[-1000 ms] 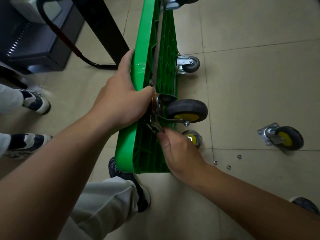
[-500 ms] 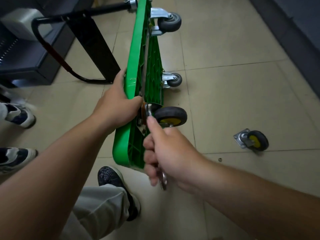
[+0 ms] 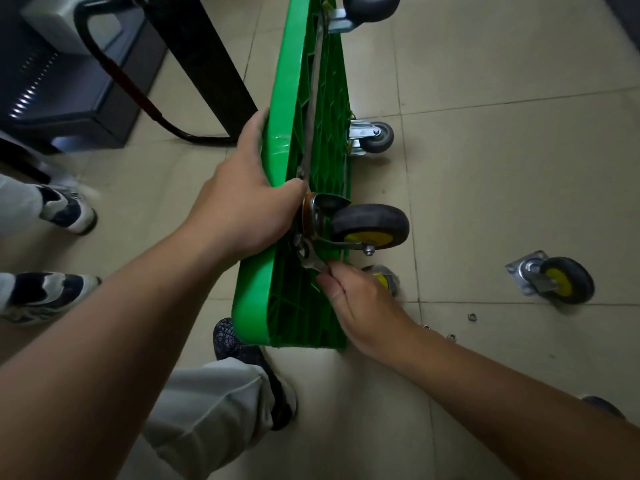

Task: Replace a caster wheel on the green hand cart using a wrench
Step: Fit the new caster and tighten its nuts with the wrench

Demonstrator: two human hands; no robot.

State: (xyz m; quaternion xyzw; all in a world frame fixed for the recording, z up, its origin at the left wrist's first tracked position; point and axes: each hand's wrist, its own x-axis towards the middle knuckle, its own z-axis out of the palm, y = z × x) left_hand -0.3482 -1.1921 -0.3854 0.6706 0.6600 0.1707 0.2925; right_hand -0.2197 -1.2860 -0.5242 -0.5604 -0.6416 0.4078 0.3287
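Observation:
The green hand cart [image 3: 313, 116] stands on its side edge on the tiled floor, underside facing right. My left hand [image 3: 242, 202] grips its upper rim beside the mounted caster wheel [image 3: 370, 226], black with a yellow hub. My right hand [image 3: 360, 299] pinches the handle of a metal wrench [image 3: 309, 258] whose head sits at the caster's mounting plate, just below the wheel. A loose caster wheel [image 3: 557, 280] with the same yellow hub lies on the floor to the right. Another yellow-hubbed wheel [image 3: 382, 278] is partly hidden behind my right hand.
Small washers or nuts [image 3: 471, 317] lie scattered on the tiles right of my wrist. Two grey casters [image 3: 375, 136] remain on the cart's far end. The cart's black handle [image 3: 138, 95] and a dark cabinet [image 3: 62, 91] stand at left, near another person's shoes [image 3: 62, 209]. My own shoe [image 3: 242, 351] is below the cart.
My right hand, which had swung back toward me with the wrench half a second ago, has returned to the caster's mounting plate. My left hand keeps its grip on the cart rim.

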